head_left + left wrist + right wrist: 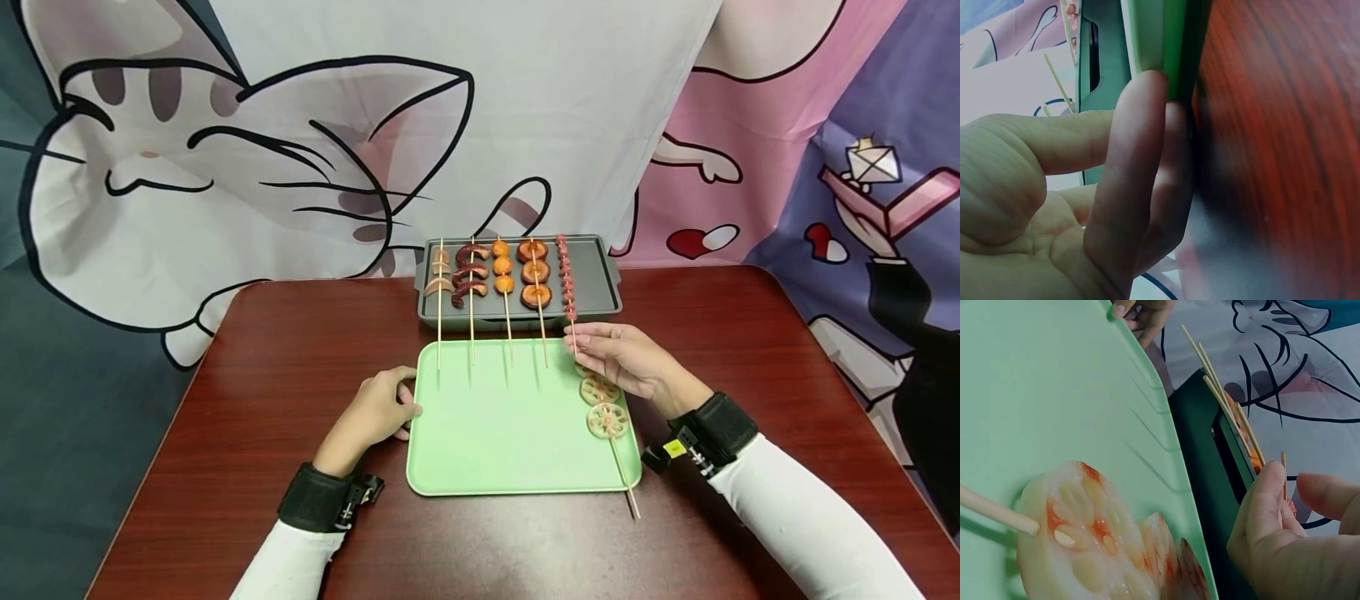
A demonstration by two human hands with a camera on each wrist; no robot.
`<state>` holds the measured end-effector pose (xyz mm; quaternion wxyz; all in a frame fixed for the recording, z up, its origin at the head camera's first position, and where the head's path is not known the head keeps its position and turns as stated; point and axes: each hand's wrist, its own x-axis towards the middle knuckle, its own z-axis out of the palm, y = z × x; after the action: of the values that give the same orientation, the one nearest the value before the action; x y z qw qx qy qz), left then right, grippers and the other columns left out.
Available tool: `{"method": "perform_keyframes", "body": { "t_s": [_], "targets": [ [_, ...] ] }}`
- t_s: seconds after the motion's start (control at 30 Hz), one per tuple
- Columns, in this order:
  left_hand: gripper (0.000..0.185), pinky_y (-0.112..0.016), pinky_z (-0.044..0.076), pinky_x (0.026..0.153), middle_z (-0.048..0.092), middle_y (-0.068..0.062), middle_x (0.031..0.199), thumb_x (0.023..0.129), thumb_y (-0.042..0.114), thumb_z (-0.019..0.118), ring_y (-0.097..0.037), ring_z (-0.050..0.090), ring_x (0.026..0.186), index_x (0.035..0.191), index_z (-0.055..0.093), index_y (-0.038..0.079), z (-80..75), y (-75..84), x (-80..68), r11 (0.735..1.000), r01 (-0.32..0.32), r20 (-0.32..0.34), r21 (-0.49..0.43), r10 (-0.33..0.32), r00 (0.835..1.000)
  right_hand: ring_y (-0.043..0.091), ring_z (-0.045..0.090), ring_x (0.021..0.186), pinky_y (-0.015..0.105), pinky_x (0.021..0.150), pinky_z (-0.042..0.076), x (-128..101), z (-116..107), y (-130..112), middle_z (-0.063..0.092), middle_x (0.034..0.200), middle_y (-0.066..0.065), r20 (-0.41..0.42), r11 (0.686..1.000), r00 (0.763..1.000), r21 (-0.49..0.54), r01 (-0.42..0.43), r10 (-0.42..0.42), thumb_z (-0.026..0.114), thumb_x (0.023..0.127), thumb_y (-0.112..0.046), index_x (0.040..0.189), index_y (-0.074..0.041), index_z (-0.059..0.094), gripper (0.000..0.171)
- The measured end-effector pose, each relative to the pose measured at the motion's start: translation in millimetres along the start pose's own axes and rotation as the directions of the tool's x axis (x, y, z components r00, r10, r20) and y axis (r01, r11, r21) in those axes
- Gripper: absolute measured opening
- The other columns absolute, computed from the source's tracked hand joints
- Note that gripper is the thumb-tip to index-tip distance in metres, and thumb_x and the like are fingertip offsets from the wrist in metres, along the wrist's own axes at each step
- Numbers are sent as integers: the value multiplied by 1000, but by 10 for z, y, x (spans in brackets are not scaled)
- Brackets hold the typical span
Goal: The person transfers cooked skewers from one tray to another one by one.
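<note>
A dark red wooden table (247, 400) carries two things — a green tray (495, 450) and a grey grill pan (596, 283).

Head view: bright, even overhead light, sharp focus, soft sheen on the tabletop (262, 350), slight wide-angle bowing at the edges. Left wrist view: dimmer, fingers (1129, 187) and wood blurred at close range. Right wrist view: foreground lotus slices (1085, 544) soft, backdrop clearer.

A glossy dark-red wood-grain counter (247, 367) is seen beneath a smooth matt green plastic tray (510, 442), thin pale wooden skewers (472, 333), a matt grey grill pan (596, 279) and a printed cloth backdrop (570, 108).
</note>
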<state>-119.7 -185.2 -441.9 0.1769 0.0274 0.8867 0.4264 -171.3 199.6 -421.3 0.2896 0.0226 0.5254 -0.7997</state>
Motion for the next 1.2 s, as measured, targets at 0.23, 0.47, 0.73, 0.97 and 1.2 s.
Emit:
{"method": "perform_keyframes", "body": {
  "t_s": [0.23, 0.47, 0.73, 0.97, 1.2],
  "targets": [
    [59, -32, 63, 54, 60, -14, 85, 91, -5, 70, -20, 65, 58, 146, 49, -5, -3, 10, -12, 1000, 3, 1, -6, -3, 1000, 11, 75, 93, 21, 86, 63, 30, 10, 6, 77, 100, 5, 11, 1000, 1000, 21, -2, 2, 51, 106, 2, 119, -2, 68, 22],
    [59, -32, 63, 53, 61, -13, 84, 91, -5, 71, -19, 65, 57, 145, 50, -6, -3, 9, 0, 1000, -1, -7, -8, 1, 1000, 10, 75, 88, 19, 80, 63, 60, 24, -16, 77, 96, 5, -6, 1000, 1000, 14, -10, 10, 52, 105, 4, 113, -5, 72, 23],
    [59, -31, 63, 53, 60, -13, 84, 91, -5, 71, -19, 65, 57, 146, 50, -5, -2, 17, -4, 1000, 1, -5, -5, -1, 1000, 10, 76, 84, 19, 79, 64, 52, 13, -30, 77, 95, 5, -18, 1000, 1000, -28, -14, 13, 54, 104, 3, 110, -6, 73, 22],
    [59, -31, 63, 53, 60, -13, 84, 91, -5, 71, -18, 65, 57, 146, 50, -6, -3, 25, -6, 1000, -2, -2, -8, 2, 1000, 10, 76, 83, 20, 80, 64, 17, -6, -26, 77, 96, 2, -30, 994, 999, -105, -18, 15, 56, 104, 1, 119, -2, 68, 19],
    [58, -32, 63, 52, 60, -13, 85, 91, -5, 71, -18, 65, 55, 145, 51, -6, -3, 24, -4, 1000, -2, -7, -12, 2, 1000, 12, 76, 88, 23, 81, 64, -65, 4, -40, 76, 98, 3, -39, 984, 999, -177, -22, 15, 60, 102, 1, 122, 2, 64, 20]
  ]
}}
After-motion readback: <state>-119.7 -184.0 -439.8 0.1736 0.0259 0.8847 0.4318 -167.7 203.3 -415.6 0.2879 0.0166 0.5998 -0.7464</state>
